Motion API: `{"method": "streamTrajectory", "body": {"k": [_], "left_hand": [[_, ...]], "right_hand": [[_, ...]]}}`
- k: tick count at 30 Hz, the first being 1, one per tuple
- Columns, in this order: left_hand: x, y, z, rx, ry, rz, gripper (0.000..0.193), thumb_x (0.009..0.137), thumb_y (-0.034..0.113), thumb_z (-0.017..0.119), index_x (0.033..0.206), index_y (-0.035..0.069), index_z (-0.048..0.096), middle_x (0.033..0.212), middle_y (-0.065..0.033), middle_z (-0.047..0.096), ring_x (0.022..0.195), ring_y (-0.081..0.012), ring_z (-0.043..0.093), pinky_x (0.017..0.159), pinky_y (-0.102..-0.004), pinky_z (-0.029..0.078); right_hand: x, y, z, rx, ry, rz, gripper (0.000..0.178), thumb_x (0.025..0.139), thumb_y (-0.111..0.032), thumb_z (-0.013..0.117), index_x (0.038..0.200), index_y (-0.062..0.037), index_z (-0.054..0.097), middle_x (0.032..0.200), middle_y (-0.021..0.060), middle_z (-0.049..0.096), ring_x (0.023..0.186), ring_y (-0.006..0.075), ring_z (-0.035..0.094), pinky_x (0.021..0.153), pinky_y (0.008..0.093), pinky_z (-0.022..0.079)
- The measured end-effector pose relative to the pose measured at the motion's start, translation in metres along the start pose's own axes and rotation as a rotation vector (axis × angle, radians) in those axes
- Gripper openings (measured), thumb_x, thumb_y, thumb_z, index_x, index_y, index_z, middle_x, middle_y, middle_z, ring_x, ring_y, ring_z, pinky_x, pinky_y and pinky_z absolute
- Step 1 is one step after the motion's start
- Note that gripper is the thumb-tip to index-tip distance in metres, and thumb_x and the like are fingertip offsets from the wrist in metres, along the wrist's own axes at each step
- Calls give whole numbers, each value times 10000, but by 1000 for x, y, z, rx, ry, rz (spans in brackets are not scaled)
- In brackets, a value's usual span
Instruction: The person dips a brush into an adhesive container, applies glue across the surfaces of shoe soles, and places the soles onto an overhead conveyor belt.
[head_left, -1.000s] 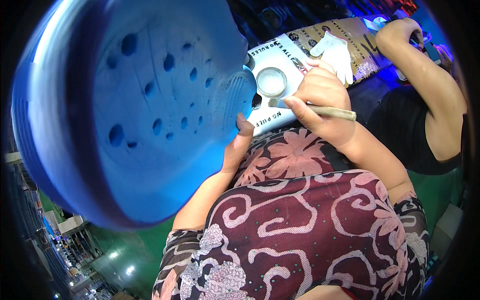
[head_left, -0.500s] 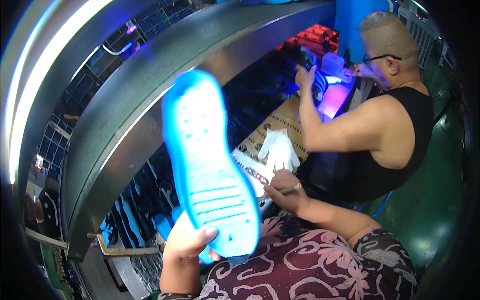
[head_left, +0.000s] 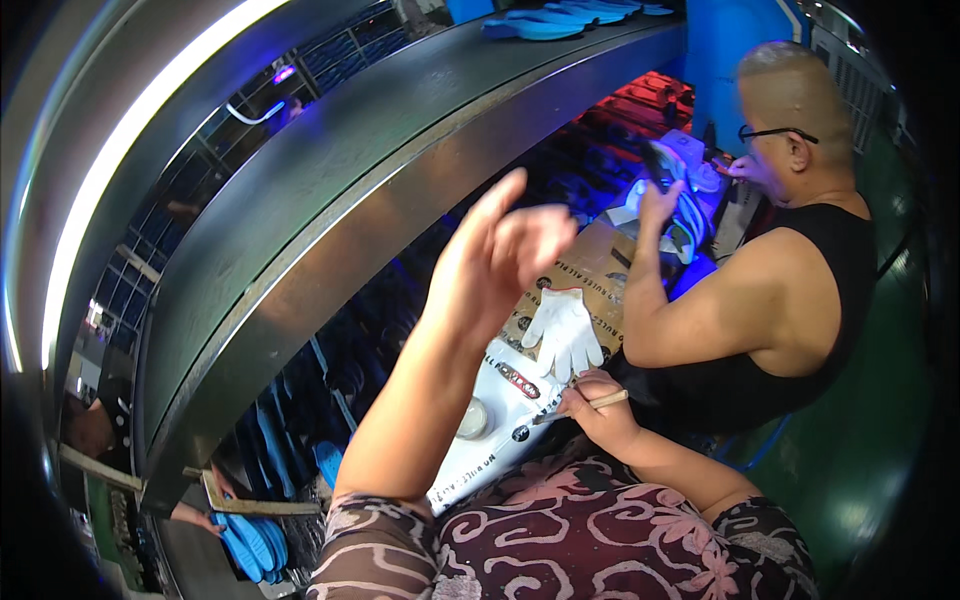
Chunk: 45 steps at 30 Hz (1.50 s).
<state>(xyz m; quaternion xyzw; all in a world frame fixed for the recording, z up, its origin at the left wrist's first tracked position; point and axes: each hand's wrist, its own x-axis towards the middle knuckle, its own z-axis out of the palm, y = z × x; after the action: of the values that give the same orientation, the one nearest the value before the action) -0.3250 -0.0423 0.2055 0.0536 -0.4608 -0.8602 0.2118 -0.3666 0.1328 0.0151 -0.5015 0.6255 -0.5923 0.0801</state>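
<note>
My left hand [head_left: 505,245] is raised in front of the conveyor's metal edge. It holds nothing; the fingers are apart and partly smeared by motion. Low over the work surface, my right hand [head_left: 600,410] grips a thin brush with a pale wooden handle [head_left: 611,398], its other end pointing left. A small round jar [head_left: 473,420] with pale contents stands on the white printed sheet [head_left: 500,375] to the left of that hand. Just beyond the right hand lies a white knitted glove [head_left: 565,335], partly on brown printed cardboard [head_left: 600,260].
A dark conveyor belt [head_left: 330,150] curves across the left and far side, with several blue soles [head_left: 535,25] at its far end. A co-worker [head_left: 770,260] sits at right, holding footwear under violet light. At lower left, another person's hand touches stacked blue soles [head_left: 255,545].
The blue sole has left my left hand, which has risen and moved right with its fingers spread. My right hand still grips the brush. The view has shifted, showing more of the conveyor and the jar.
</note>
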Motion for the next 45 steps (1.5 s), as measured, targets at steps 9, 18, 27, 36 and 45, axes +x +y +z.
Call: {"method": "streamTrajectory", "body": {"k": [9, 18, 27, 36, 45], "left_hand": [[-317, -68, -230, 1570, 792, -382, 575, 757, 233, 671, 1241, -9, 477, 1026, -184, 612, 875, -303, 622, 770, -392, 502], [-377, -110, -253, 1869, 1106, -565, 408, 739, 237, 630, 1050, 9, 499, 960, -200, 635, 785, -370, 639, 685, -455, 516], [-357, -96, -263, 1762, 857, -903, 368, 735, 221, 579, 1026, -2, 556, 855, -219, 657, 800, -376, 642, 684, -437, 511], [-367, -119, -233, -166, 1151, -298, 288, 784, 154, 589, 1006, -3, 496, 727, -87, 591, 551, -199, 574, 504, -326, 470], [-317, -86, -157, 231, 842, 6, 453, 866, 72, 550, 1244, -21, 318, 986, -171, 577, 670, -237, 634, 583, -296, 542]], "right_hand": [[-4, 5, 23, 133, -74, 146, 319, 903, -126, 509, 618, -15, 600, 553, 53, 536, 564, 174, 500, 644, 328, 404], [5, -24, 70, 206, -258, 198, 365, 938, -184, 494, 655, 23, 596, 583, 48, 486, 562, 125, 459, 554, 259, 362], [-10, -28, 81, 160, -264, 270, 372, 950, -185, 478, 669, 30, 592, 623, 43, 522, 567, 101, 460, 549, 245, 360], [-8, -29, 80, 184, -277, 390, 375, 943, -281, 512, 722, -5, 638, 641, 35, 580, 597, 95, 508, 582, 228, 408], [12, -56, 74, 294, -224, 414, 374, 921, -304, 547, 725, -4, 654, 619, 30, 563, 607, 88, 506, 600, 227, 398]]}}
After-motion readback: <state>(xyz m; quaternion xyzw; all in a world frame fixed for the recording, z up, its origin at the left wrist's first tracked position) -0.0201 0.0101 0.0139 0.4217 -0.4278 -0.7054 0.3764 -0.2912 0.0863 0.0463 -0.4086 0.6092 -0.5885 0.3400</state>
